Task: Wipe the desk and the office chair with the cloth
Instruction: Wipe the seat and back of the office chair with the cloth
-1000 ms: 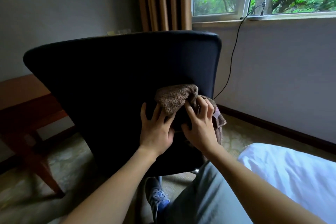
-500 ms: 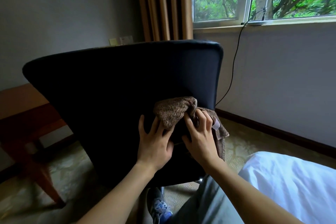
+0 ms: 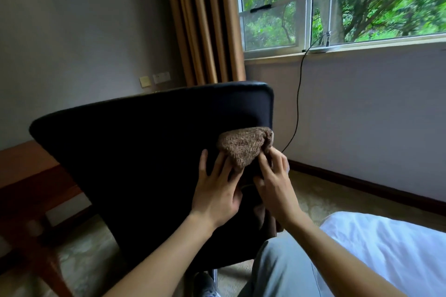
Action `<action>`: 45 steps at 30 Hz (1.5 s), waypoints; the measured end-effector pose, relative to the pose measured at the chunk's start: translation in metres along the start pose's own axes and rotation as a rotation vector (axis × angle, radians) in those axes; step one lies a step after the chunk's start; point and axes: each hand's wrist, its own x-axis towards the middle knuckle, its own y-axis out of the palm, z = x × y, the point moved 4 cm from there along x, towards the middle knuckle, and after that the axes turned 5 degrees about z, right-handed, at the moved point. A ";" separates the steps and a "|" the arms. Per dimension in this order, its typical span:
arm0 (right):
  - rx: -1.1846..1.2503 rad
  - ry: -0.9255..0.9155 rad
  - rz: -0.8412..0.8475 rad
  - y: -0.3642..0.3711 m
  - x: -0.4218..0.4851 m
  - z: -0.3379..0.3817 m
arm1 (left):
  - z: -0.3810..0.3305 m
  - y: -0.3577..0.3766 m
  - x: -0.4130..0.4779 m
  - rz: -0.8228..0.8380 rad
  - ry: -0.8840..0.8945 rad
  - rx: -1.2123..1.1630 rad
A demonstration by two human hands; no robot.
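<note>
The black office chair (image 3: 135, 164) stands with its backrest turned toward me. A bunched brown cloth (image 3: 242, 147) lies against the backrest near its right edge. My left hand (image 3: 214, 191) presses flat on the backrest, its straight fingers touching the cloth's lower edge. My right hand (image 3: 275, 181) grips the cloth's right side with curled fingers, and a dark part of the cloth hangs below it. The wooden desk (image 3: 26, 176) is at the left, behind the chair.
A bed with a white cover (image 3: 391, 248) is at the lower right, beside my leg. A black cable (image 3: 298, 108) hangs from the window sill down the wall. Brown curtains (image 3: 202, 21) hang behind the chair. Patterned carpet covers the floor.
Both hands and the cloth have moved up the backrest and toward its right edge. My view has lifted, showing more of the window.
</note>
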 end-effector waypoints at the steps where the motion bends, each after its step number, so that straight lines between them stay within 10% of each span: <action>1: 0.018 0.027 -0.012 -0.006 0.006 -0.003 | -0.003 -0.005 0.010 -0.014 0.009 0.004; 30: 0.219 0.415 0.028 0.061 -0.027 0.010 | 0.009 0.038 -0.004 0.095 0.136 0.219; 45: 0.418 0.519 -0.047 0.110 -0.065 0.020 | 0.013 0.072 -0.042 0.436 0.199 0.461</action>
